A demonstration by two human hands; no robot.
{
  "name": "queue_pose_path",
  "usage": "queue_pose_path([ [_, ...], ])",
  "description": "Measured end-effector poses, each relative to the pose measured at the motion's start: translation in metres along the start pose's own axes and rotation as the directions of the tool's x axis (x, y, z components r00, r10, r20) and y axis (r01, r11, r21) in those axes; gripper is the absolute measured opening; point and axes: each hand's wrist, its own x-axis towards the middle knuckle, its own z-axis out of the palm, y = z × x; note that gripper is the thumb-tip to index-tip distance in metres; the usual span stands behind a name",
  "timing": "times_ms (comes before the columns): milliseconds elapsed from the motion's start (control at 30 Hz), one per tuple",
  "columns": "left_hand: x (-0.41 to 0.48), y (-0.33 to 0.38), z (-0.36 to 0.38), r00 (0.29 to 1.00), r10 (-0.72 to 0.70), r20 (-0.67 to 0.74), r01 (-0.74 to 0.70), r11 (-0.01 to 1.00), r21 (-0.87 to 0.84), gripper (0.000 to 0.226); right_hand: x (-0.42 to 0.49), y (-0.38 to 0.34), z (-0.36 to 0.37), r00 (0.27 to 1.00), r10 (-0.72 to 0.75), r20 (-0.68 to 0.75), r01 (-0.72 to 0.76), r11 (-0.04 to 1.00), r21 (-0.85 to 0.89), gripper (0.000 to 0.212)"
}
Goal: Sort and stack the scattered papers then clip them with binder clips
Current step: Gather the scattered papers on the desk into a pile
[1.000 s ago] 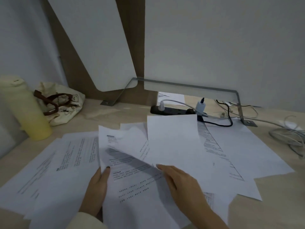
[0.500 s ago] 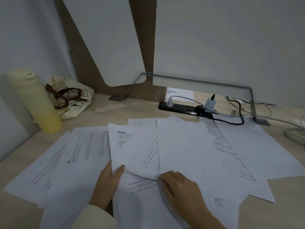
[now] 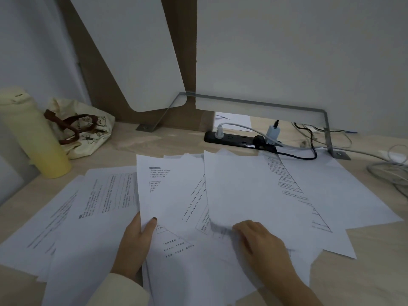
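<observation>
Several white printed sheets [image 3: 331, 195] lie fanned and overlapping across the wooden desk [image 3: 364, 272]. My left hand [image 3: 134, 244] pinches the lower left corner of a raised bundle of sheets [image 3: 167, 195], thumb on top. My right hand [image 3: 262, 244] holds the bottom edge of a blank-faced sheet [image 3: 242, 191] of the same bundle, with the fingers curled under the paper. More sheets [image 3: 77, 217] lie flat at the left. No binder clip is visible.
A pale yellow bottle [image 3: 35, 133] stands at the far left beside a cream cloth bag [image 3: 88, 127] with brown handles. A black power strip [image 3: 238, 140] with plugs and cables [image 3: 393, 168] runs along the back and right. White panels rise behind the desk.
The blank sheet in my right hand has come down onto the bundle and both hands have drawn the sheets closer together. The camera has tilted, shifting the scene rightward.
</observation>
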Motion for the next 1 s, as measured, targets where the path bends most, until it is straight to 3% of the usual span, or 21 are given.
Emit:
queue_pose_path([
  [33,0.000,0.000,0.000,1.000,0.005,0.000,-0.005,1.000,0.007,0.035,0.001,0.006,-0.009,0.988,0.143,-0.054,-0.133,0.978,0.162,0.014],
  [67,0.000,0.000,0.000,1.000,0.008,-0.001,-0.008,1.000,0.011,0.036,0.003,0.013,-0.020,0.952,0.300,-0.064,-0.248,0.875,0.416,0.015],
  [133,0.000,-0.002,0.001,1.000,0.001,-0.005,-0.001,1.000,0.008,0.037,0.006,0.032,-0.052,0.837,0.545,-0.039,-0.308,0.529,0.791,0.015],
  [200,0.000,-0.003,0.002,1.000,-0.014,-0.010,0.014,1.000,-0.003,0.039,0.007,0.053,-0.074,0.746,0.665,0.003,-0.216,0.239,0.947,0.020],
  [267,0.001,-0.002,0.003,1.000,-0.019,-0.020,0.018,1.000,-0.013,0.039,0.003,0.073,-0.083,0.684,0.730,0.005,-0.168,0.150,0.974,0.030],
  [467,0.001,-0.002,0.004,0.999,-0.012,-0.035,0.012,1.000,-0.011,0.039,-0.015,0.117,-0.070,0.444,0.892,-0.083,-0.274,0.223,0.935,0.017],
  [533,0.001,-0.003,0.005,0.999,-0.024,-0.035,0.024,1.000,-0.018,0.040,-0.020,0.127,-0.065,0.375,0.923,-0.090,-0.328,0.223,0.918,0.023],
  [633,0.001,-0.001,0.006,0.998,-0.022,-0.055,0.021,1.000,-0.016,0.041,-0.025,0.132,-0.061,0.353,0.932,-0.085,-0.439,0.245,0.865,0.038],
  [733,-0.001,0.001,0.005,0.997,-0.031,-0.069,0.028,0.998,-0.048,0.044,-0.025,0.129,-0.062,0.398,0.913,-0.093,-0.527,0.311,0.791,0.058],
  [800,-0.001,0.000,0.004,0.995,-0.052,-0.084,0.044,0.995,-0.093,0.043,-0.024,0.122,-0.066,0.445,0.872,-0.206,-0.625,0.466,0.626,0.069],
  [867,-0.003,0.001,0.002,0.993,-0.058,-0.102,0.041,0.986,-0.160,0.043,-0.021,0.105,-0.069,0.580,0.766,-0.276,-0.628,0.637,0.447,0.059],
  [933,-0.006,0.002,0.001,0.992,-0.054,-0.117,0.026,0.973,-0.228,0.042,-0.017,0.082,-0.066,0.726,0.674,-0.138,-0.551,0.689,0.471,0.043],
  [1000,-0.009,0.003,0.000,0.988,-0.067,-0.137,0.023,0.954,-0.299,0.040,-0.011,0.057,-0.059,0.766,0.636,0.095,-0.554,0.578,0.599,0.040],
])
